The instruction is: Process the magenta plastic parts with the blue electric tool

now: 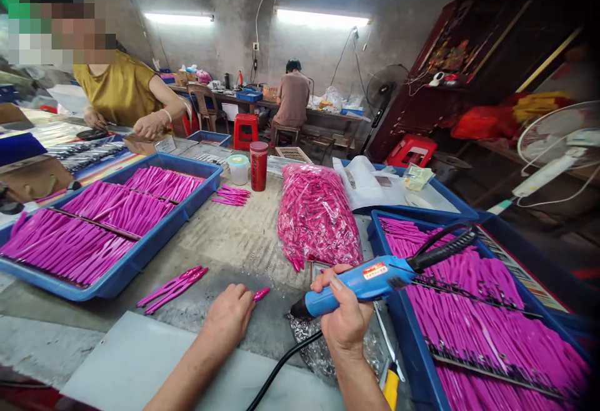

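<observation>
My left hand [229, 312] is closed on a slim pink plastic piece [262, 293], whose tip sticks out past the fingers; the rest is hidden. In my right hand [345, 320] is a blue electric screwdriver [351, 285], its dark nose pointing left, apart from the pink piece. Below that nose lies a clear bag of small shiny metal parts [312, 345]. A few long pink pieces [172, 287] rest on the table left of my left hand. Beyond both hands stands a clear bag packed with darker pink parts [319, 217].
Blue trays of pink pieces flank me, a left tray [154, 267] and a right tray [403, 342]. A yellow-handled tool [390, 389] lies near my right wrist. Farther back are a red tumbler [259, 167] and a lidded tub [239, 170]. A co-worker [119, 89] sits at the left.
</observation>
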The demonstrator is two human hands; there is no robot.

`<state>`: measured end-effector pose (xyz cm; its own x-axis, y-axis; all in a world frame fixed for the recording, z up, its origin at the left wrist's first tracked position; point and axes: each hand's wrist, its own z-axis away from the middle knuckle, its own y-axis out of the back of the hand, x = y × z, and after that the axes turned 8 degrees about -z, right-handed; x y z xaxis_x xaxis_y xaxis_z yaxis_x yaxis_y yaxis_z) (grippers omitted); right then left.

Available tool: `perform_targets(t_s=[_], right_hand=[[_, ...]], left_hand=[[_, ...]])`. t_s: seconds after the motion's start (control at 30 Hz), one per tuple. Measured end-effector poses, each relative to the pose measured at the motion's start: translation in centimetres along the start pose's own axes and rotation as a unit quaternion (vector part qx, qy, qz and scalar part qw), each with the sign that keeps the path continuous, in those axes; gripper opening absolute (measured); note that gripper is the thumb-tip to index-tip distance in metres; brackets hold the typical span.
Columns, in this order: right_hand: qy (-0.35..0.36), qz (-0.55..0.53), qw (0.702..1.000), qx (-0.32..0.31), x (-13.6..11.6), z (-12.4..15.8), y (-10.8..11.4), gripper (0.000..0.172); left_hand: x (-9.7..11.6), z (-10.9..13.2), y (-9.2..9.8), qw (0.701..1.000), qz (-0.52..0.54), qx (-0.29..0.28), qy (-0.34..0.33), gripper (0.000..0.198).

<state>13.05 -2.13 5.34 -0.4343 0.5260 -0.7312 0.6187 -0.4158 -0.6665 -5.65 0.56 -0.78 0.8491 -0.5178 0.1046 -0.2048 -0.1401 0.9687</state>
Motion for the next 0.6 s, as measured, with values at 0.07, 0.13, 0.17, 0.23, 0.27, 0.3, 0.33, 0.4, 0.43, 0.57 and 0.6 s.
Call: perform_targets(t_s=[0.07, 0.13, 0.17, 0.23, 0.27, 0.3, 0.33, 0.4, 0.43, 0.57, 0.6], right_hand=[[0.0, 0.001, 1.0, -0.007, 0.1, 0.0, -0.2, 0.03], [0.0, -0.002, 1.0, -0.019, 0.3, 0.0, -0.5, 0.03], [-0.001, -0.003, 1.0, -0.026, 0.4, 0.0, -0.6, 0.029], [-0.007, -0.002, 0.999, -0.039, 0.7, 0.0, -1.0, 0.028], [-0.01, -0.001, 0.999, -0.046, 0.8, -0.1, -1.2, 0.027], [-0.013, 0.0, 0.998, -0.054, 1.0, -0.1, -1.5, 0.027], [-0.014, 0.001, 0.998, -0.061, 1.1, -0.2, -1.7, 0.027], [-0.014, 0.001, 0.997, -0.077, 1.5, -0.2, -2.4, 0.026], [-0.014, 0.0, 0.996, -0.085, 1.7, -0.3, -2.8, 0.026], [-0.014, 0.0, 0.993, -0.115, 2.5, -0.2, -4.0, 0.025], [-0.015, 0.002, 0.993, -0.12, 2.7, -0.2, -4.2, 0.025]], left_hand=[[0.2, 0.1, -0.4, 0.999, -0.035, -0.012, -0.007, 0.031], [0.6, 0.0, -0.3, 0.997, -0.057, -0.042, 0.001, 0.03], [0.8, -0.1, -0.1, 0.996, -0.065, -0.06, 0.007, 0.029], [1.1, -0.2, 0.3, 0.993, -0.074, -0.091, 0.019, 0.03], [1.3, -0.3, 0.4, 0.992, -0.075, -0.101, 0.026, 0.029], [1.4, -0.4, 0.6, 0.991, -0.074, -0.107, 0.032, 0.028], [1.5, -0.4, 0.7, 0.991, -0.071, -0.11, 0.037, 0.027], [1.6, -0.4, 0.7, 0.991, -0.066, -0.108, 0.039, 0.024], [1.6, -0.4, 0.7, 0.992, -0.063, -0.106, 0.038, 0.024], [1.7, -0.2, 0.4, 0.993, -0.054, -0.1, 0.042, 0.026], [1.8, -0.2, 0.4, 0.993, -0.05, -0.1, 0.046, 0.026]])
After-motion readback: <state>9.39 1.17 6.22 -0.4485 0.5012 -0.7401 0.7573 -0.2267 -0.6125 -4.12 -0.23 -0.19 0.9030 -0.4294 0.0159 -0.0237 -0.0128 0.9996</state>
